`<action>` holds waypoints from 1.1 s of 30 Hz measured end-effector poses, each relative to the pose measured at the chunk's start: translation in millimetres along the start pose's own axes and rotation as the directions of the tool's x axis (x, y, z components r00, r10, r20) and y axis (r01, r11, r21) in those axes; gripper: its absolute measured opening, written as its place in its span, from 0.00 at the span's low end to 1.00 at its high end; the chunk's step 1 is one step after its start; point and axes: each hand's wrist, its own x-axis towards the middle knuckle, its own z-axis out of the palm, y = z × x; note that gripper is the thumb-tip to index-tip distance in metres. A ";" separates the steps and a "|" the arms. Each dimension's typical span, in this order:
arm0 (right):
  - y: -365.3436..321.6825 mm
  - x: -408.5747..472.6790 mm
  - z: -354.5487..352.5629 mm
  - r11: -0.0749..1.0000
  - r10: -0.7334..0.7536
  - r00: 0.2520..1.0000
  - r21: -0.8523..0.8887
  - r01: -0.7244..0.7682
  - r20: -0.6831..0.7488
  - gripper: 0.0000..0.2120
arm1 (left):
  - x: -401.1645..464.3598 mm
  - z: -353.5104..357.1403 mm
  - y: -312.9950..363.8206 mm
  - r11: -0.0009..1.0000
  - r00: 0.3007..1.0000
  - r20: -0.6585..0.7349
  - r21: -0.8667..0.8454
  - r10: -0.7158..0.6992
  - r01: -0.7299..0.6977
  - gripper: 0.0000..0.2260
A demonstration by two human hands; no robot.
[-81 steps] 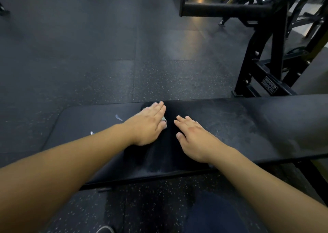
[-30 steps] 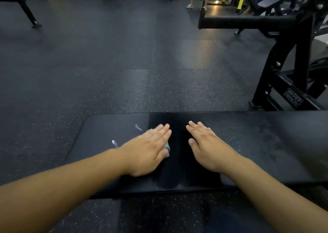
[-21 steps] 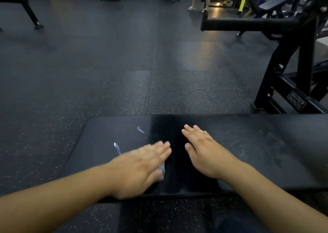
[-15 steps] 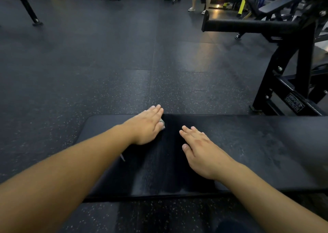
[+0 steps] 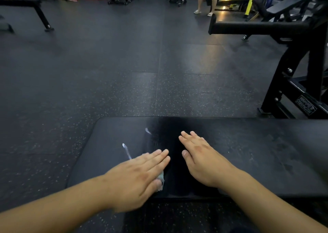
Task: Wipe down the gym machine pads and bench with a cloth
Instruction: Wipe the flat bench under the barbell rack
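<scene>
1. a long flat black padded desk [image 5: 239, 144] runs across the lower view, its rounded end to the left, standing on a dark speckled rubber floor [image 5: 106, 64].
2. the left hand [image 5: 138, 176] lies palm down near the desk's near edge, fingers straight and close together, pressing a small pale grey-green cloth [image 5: 161, 179] flat against the pad; only a frayed strip of the cloth shows beside the thumb.
3. the right hand [image 5: 200, 160] rests flat on the pad just beside the left, apart from it, fingers extended and together, holding nothing.
4. a darker, wet-looking band [image 5: 170, 129] crosses the pad between the hands.
5. two small pale streaks [image 5: 126, 150] mark the pad left of that band.
6. a black steel gym machine frame [image 5: 298, 69] stands at right beyond the desk.
7. a seated person's legs [image 5: 205, 3] show far back.
</scene>
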 end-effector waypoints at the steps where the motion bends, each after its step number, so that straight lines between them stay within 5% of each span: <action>1: -2.1 2.0 0.7 1.000 -0.006 1.000 -0.005 0.006 0.004 0.26 | 10.6 -2.2 -9.0 1.000 1.000 -0.027 0.009 -0.008 0.008 0.28; 10: -5.5 9.1 1.1 1.000 0.013 1.000 -0.019 -0.013 0.015 0.26 | 127.3 -28.5 -91.7 0.958 0.958 -0.083 -0.113 -0.275 0.265 0.29; 25: -6.0 17.1 4.5 0.999 -0.032 0.999 0.006 0.032 0.003 0.26 | -9.0 0.9 -12.5 0.998 0.998 0.010 -0.001 -0.066 0.066 0.28; 33: -12.4 21.2 0.1 1.000 -0.023 1.000 -0.010 0.023 0.001 0.26 | 113.4 -31.4 -100.4 0.950 0.952 -0.050 -0.103 -0.302 0.296 0.30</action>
